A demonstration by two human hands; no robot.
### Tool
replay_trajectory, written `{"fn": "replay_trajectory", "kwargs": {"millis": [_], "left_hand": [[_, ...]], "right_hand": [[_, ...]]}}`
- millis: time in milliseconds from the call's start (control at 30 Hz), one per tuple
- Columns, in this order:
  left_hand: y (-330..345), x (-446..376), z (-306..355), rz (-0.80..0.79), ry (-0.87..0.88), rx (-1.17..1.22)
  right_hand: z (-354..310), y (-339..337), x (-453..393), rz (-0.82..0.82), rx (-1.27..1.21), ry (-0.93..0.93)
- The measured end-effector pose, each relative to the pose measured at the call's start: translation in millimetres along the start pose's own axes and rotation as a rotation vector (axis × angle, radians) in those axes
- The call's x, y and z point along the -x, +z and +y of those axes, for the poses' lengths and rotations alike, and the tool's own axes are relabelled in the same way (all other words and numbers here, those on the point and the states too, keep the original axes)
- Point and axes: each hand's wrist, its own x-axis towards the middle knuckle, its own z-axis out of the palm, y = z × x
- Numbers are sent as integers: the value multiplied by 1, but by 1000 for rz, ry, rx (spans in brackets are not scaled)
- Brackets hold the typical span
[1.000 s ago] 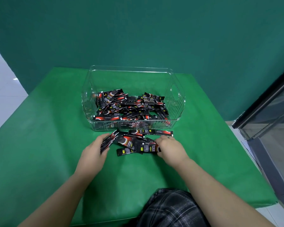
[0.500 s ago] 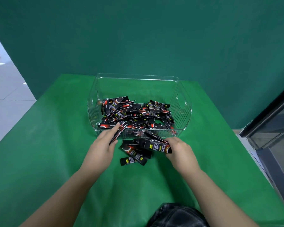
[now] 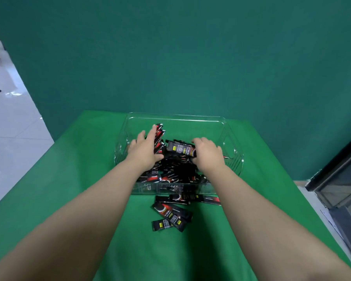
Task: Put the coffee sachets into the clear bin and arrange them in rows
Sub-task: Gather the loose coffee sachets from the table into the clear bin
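Both arms reach up from the bottom of the frame into the clear bin (image 3: 232, 159), which sits at the middle of the frame on the green surface (image 3: 69, 179). The left hand (image 3: 145, 148) lies over the left half of the bin, its fingers (image 3: 151, 133) straight and held loosely together, pressing a small fan of coffee sachets (image 3: 159, 136) that stick out past the fingertips toward the bin's far wall. The right hand (image 3: 208, 152), just right of centre, has its fingers curled round one black sachet (image 3: 179, 149) – the packet lies crosswise, its printed face up, pointing toward the left hand. Below both hands a loose heap of sachets (image 3: 170, 173) covers the bin's floor, piled at mixed angles, not in rows. A few more sachets (image 3: 171, 214) lie outside, on the surface just below the bin's near wall – some touching it, others overlapping a little lower in the frame. A teal wall (image 3: 190, 57) fills the upper frame
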Motion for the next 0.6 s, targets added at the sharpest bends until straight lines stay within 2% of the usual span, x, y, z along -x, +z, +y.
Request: {"fn": "replay_trajectory", "kwargs": {"millis": [67,200,333,400,500,600], "left_hand": [[6,2,-6,-39,23,-41],[23,23,-23,-24,151,-4],[39,50,-34,-39,243,40],[45,64,-36,-48,360,26],[56,82,-38,-117,538,7],[69,93,-39,-250,547,-65]], "right_hand": [[2,9,0,-44,-3,21],[8,25,25,-17,-48,16],[15,40,62,97,-217,82],[21,44,75,146,-285,113],[34,46,84,106,-325,154],[42,55,94,-17,-328,180]]}}
